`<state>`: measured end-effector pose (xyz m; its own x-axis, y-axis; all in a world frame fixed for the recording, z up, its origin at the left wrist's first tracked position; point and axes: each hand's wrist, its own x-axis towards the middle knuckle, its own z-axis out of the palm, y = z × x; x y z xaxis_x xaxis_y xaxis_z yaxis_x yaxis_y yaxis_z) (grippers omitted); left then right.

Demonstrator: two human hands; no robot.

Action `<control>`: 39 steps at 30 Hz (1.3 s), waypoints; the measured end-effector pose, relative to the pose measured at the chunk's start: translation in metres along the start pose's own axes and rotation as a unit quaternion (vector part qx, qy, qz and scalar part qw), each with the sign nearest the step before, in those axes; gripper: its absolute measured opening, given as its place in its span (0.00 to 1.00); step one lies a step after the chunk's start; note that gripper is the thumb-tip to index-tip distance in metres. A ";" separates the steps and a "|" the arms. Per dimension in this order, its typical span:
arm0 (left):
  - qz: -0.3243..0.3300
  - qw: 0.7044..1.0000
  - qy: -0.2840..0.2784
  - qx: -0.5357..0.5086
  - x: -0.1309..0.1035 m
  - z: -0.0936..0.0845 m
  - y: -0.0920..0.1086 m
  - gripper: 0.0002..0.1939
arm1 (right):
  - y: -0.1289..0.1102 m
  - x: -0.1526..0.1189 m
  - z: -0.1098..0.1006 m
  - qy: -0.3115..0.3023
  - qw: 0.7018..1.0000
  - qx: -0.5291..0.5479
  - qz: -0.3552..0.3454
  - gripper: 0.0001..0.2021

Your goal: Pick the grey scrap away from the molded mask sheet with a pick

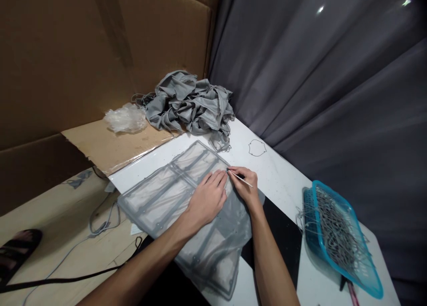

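A translucent grey rubbery sheet (160, 188) with several framed panels lies across the white table, its near part rumpled. My left hand (208, 197) rests palm down on it, fingers stretched toward the sheet's right edge. At that edge my right hand (245, 181) pinches a thin white stick (240, 179), its tip near the left fingertips. A small dark spot shows at the tip, too small to make out. Beyond the hands lies a single thin grey ring with small tabs (257, 148) on the table.
Crumpled grey sheets (193, 101) are heaped at the back, beside a clear plastic bag (126, 118) on a cardboard flap (116, 148). A blue basket (348, 203) of tangled grey rings stands right, near a black mat (280, 235). Cables (76, 279) run at left; a dark curtain (316, 74) hangs behind.
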<state>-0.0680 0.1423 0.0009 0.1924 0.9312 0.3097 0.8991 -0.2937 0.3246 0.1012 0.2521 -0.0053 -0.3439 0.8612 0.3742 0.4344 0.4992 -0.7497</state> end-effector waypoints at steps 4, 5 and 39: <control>0.001 1.000 0.000 0.001 0.000 -0.001 0.000 0.27 | 0.001 0.001 -0.001 -0.006 1.000 -0.003 -0.028 0.07; 0.001 1.000 0.001 0.000 0.000 -0.001 0.000 0.27 | 0.001 0.001 -0.002 -0.009 0.999 -0.003 -0.034 0.07; -0.018 0.997 0.022 -0.071 0.002 -0.011 -0.003 0.21 | -0.015 0.006 -0.001 0.050 0.989 0.110 0.091 0.10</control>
<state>-0.0742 0.1427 0.0103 0.1414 0.9321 0.3333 0.8393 -0.2915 0.4589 0.0938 0.2498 0.0089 -0.1890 0.9453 0.2660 0.2856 0.3121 -0.9061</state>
